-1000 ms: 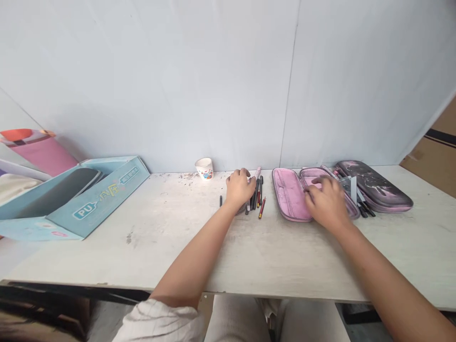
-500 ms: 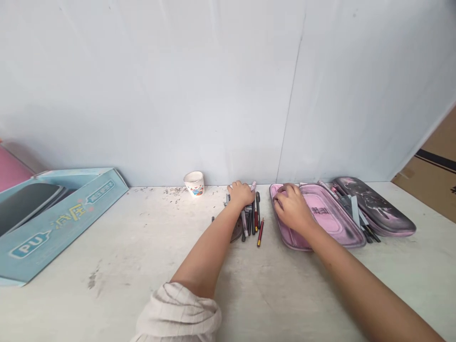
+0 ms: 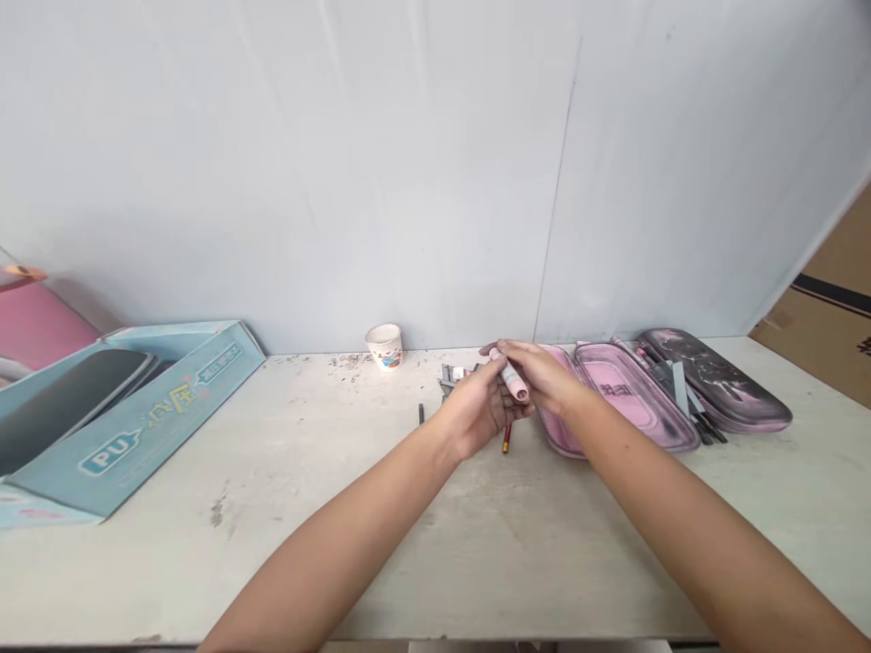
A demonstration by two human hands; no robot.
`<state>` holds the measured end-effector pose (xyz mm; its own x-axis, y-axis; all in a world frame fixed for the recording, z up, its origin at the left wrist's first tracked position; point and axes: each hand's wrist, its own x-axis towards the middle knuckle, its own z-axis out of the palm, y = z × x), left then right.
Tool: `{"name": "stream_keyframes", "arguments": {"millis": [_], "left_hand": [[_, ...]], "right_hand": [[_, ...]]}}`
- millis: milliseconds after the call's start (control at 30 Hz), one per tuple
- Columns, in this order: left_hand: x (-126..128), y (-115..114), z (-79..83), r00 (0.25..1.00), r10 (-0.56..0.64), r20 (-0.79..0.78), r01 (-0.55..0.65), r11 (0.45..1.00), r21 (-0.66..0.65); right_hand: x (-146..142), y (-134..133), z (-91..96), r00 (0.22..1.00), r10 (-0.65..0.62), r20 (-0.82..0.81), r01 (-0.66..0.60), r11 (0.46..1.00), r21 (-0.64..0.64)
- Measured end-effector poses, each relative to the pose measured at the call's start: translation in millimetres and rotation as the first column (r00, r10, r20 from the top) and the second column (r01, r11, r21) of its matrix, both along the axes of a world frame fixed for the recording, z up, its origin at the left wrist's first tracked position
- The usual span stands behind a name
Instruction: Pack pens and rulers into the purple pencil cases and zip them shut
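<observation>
- While the two hands come together above the whitish table, a pink-capped marker sits tilted between them – its cap end points down to the right.
- The left hand is curled, palm turned up, its fingers closed against the marker's upper end.
- The right hand is also closed on the marker, its fingers wrapped over the barrel.
- Just behind and under the hands lies a cluster of pens, partly hidden.
- A red pencil pokes out below them.
- Right of the hands, an open pink pencil case lies near a dark pink-marbled case.
- Left of the hands stand a paper cup and, well apart, a blue box.
</observation>
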<state>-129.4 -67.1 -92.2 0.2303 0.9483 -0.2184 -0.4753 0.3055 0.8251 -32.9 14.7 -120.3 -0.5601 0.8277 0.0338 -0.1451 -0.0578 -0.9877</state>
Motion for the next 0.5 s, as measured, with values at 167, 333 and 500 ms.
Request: {"name": "stream_keyframes", "arguments": {"millis": [167,333,500], "left_hand": [[-22,-30,-18.1,0.991,0.082,-0.109,-0.081,0.997,0.013],[-46,-34,-40.7,0.979,0.175,-0.104,-0.161,0.978,0.129],[-60,-31,-50.9,0.964,0.242,-0.111,-0.227,0.965,0.131]], "right_hand": [[-16,-37,-10.0,0.989,0.084,-0.125,-0.097,0.99,-0.1],[-38,-58,-16.5,0.991,-0.025,-0.13,0.033,0.997,0.063],[-68,-63,-23.9,0.968,-0.188,-0.165,0.217,0.96,0.176]]}}
